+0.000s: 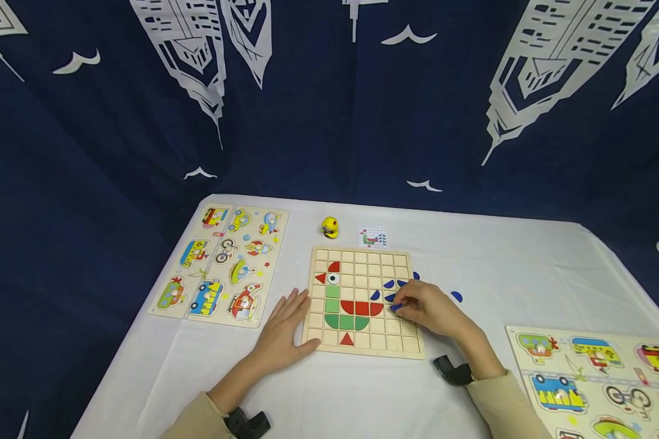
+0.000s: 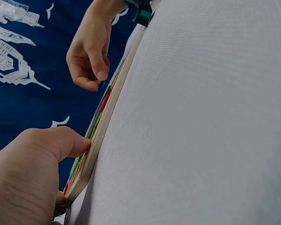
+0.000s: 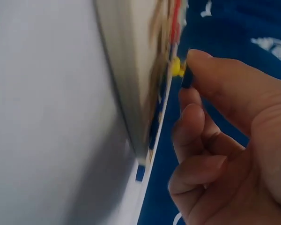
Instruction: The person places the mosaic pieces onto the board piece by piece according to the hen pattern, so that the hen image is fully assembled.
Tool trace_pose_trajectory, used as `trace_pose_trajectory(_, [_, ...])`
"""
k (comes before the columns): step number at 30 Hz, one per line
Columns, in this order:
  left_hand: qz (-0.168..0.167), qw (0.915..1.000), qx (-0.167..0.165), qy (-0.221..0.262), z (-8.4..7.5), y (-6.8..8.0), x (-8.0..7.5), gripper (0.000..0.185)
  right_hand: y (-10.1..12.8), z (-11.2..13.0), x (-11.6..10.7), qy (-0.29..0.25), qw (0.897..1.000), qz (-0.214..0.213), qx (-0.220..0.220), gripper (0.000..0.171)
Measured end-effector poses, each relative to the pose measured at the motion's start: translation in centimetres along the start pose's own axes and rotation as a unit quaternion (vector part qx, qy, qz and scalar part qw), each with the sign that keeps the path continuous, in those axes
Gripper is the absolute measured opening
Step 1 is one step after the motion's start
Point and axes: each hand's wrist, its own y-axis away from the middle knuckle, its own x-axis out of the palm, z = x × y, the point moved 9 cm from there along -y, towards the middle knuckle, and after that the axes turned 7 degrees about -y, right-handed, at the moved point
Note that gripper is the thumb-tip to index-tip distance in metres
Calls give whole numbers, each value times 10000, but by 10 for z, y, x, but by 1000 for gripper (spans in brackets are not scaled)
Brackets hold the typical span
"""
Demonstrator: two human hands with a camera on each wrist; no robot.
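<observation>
From the head view, a wooden grid board (image 1: 362, 302) lies in the middle of the white table (image 1: 500, 268). In its squares sit two red triangles, a red cap piece, an eye piece, a green square, red and green curved pieces, and some blue pieces on the right. The left hand (image 1: 287, 326) lies flat with straight fingers against the board's left edge. The right hand (image 1: 429, 308) pinches a small blue piece (image 1: 396, 308) over the board's right side. Two more blue pieces lie on the cloth to the right. Far off stand a yellow toy (image 1: 330, 227) and a small picture card (image 1: 372, 236). Two car puzzles (image 1: 222, 262) lie left and near right; the right one is cut off.

From the left wrist, the left thumb (image 2: 68, 143) presses the board's edge.

From the right wrist, the picture is blurry; curled fingers (image 3: 210, 140) hold something dark.
</observation>
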Motion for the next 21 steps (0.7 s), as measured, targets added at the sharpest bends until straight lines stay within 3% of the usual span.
trace_pose_trajectory(8, [-15,10000,36,57,-2,0,0,83,-3,4,7,232,9993,269,98,12])
trace_pose_trajectory(12, [57,10000,5,52,-2,0,1,84,-3,-3,-12,327,9989,-161,291,12])
trace_pose_trajectory(16, [145,9999,-82,34,0,0,1,84,-5,-20,-42,751,9918,-755,709,12])
trace_pose_trajectory(21, [239,9996,-160,30,2,0,2,84,-11,-47,-53,922,9845,-771,1279,18])
